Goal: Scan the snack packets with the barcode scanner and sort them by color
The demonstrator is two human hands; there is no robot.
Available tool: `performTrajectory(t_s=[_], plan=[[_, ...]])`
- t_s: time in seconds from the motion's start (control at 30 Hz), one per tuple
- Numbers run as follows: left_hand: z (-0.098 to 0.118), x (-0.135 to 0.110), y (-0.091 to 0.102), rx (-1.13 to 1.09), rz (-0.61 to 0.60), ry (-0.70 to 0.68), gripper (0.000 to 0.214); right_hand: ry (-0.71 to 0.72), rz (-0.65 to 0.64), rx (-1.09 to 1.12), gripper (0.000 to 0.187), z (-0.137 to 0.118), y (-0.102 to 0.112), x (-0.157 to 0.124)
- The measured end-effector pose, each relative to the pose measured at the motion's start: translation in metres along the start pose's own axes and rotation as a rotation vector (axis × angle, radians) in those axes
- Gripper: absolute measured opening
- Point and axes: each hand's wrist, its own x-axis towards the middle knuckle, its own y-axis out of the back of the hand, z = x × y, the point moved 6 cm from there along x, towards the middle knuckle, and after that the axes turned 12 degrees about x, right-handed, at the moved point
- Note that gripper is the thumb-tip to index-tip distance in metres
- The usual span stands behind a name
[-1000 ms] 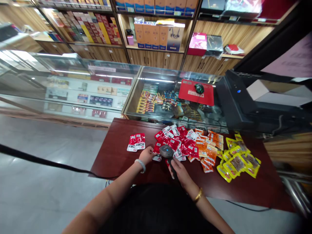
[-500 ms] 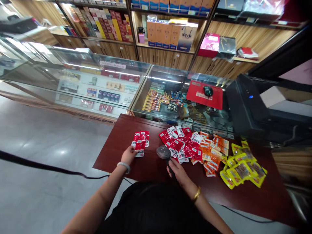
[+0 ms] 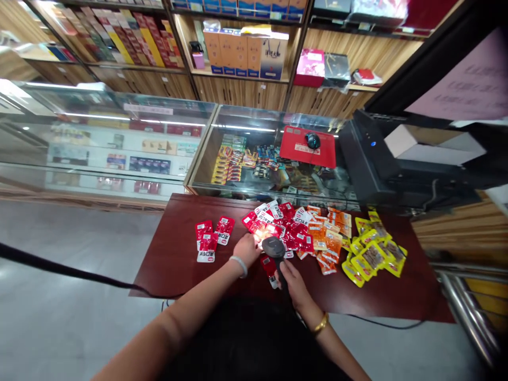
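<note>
My right hand point(image 3: 292, 281) grips the handle of a dark barcode scanner point(image 3: 273, 247), whose head points at a heap of red snack packets point(image 3: 283, 225) on the dark red table point(image 3: 178, 248). My left hand point(image 3: 246, 247) rests at the left edge of that heap, fingers curled on a lit red packet point(image 3: 260, 229). Three red packets point(image 3: 210, 238) lie apart to the left. Orange packets point(image 3: 329, 233) and yellow packets point(image 3: 371, 251) lie to the right of the heap.
Behind the table stands a glass display counter point(image 3: 159, 137) with a red mouse mat and a mouse point(image 3: 313, 141) on it. A black monitor point(image 3: 381, 159) stands at the right. Shelves of boxes point(image 3: 242, 50) line the back wall. A cable point(image 3: 71, 264) crosses the floor.
My left hand left a red packet on the small pile at the left and came back to the red heap. The scanner now lights a packet there. The view has shifted.
</note>
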Motion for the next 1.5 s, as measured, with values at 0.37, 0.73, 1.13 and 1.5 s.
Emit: performTrajectory(t_s=[0.37,0.73,1.13,1.5], plan=[[-0.011,0.006,-0.028,-0.26,-0.068,0.113,0.021,0.007,0.024,-0.017,0.046,0.002,0.009,0.0],[-0.071,-0.043,-0.02,-0.509,0.016,0.149,0.033,-0.062,-0.146,-0.064,0.044,0.006,-0.032,0.011],[-0.185,-0.103,0.051,-0.07,0.286,0.62,0.041,-0.079,-0.196,-0.107,0.047,0.008,-0.037,0.009],[-0.021,-0.008,0.034,0.239,0.28,0.096,0.048,-0.024,-0.043,-0.011,0.048,-0.003,-0.006,0.002]])
